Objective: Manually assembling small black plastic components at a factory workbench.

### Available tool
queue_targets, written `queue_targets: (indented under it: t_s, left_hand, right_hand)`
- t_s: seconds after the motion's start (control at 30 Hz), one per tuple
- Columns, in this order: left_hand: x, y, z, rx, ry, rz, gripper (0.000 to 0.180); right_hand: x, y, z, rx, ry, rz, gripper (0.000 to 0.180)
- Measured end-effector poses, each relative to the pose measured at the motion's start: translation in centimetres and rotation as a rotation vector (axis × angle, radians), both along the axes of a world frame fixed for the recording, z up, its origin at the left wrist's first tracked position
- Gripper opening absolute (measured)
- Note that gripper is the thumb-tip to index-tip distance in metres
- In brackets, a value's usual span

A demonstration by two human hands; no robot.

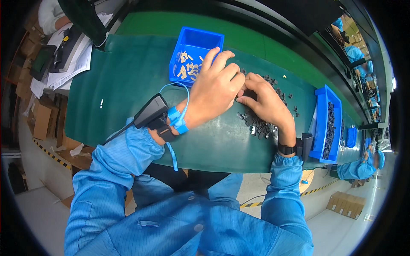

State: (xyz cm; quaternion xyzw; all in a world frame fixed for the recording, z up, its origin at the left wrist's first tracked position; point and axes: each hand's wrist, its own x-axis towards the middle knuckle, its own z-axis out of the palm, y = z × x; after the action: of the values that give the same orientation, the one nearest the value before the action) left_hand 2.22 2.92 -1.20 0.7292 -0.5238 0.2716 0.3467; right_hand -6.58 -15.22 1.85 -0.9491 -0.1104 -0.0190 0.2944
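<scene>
I observe both hands meeting over the green mat point(128, 85). My left hand point(215, 87) has fingers curled inward, tips pressed against those of my right hand point(267, 102) at about the centre; whatever they pinch between them is hidden, so I cannot tell. The pile of small dark parts point(258, 123) lies directly under the right hand, spreading toward 5 o'clock. A blue bin of tan pieces point(194, 55) sits at 11 o'clock of the left hand. A second blue bin of dark parts point(329, 123) stands at 3 o'clock.
</scene>
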Motion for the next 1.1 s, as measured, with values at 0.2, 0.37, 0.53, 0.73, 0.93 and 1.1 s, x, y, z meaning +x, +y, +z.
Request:
queue_targets:
  t_s: [0.2,0.37,0.53,0.73,0.93,1.1]
  left_hand:
    - [0.2,-0.2,0.1,-0.218,0.039,-0.004,0.017]
    - [-0.7,-0.2,0.6,-0.296,0.283,-0.077,0.014]
    - [-0.6,0.1,1.3,-0.337,0.302,-0.122,0.015]
    - [-0.5,0.5,1.6,-0.288,0.342,-0.160,0.006]
    - [0.2,0.7,2.5,-0.246,1.055,-0.523,0.018]
    - [0.9,0.9,2.6,-0.210,1.030,-0.567,0.017]
  right_hand:
    - [0.0,-0.9,0.1,0.371,0.028,-0.118,0.012]
    - [0.1,-0.5,-0.5,0.773,-0.231,-0.125,0.008]
    - [0.0,0.5,-0.5,0.771,-0.408,-0.148,0.009]
    - [0.0,0.8,-0.6,0.353,-0.678,-0.089,0.016]
    - [-0.2,1.8,0.4,0.238,-0.684,-0.035,0.016]
    - [-0.1,2.2,0.7,0.089,-0.756,0.022,0.019]
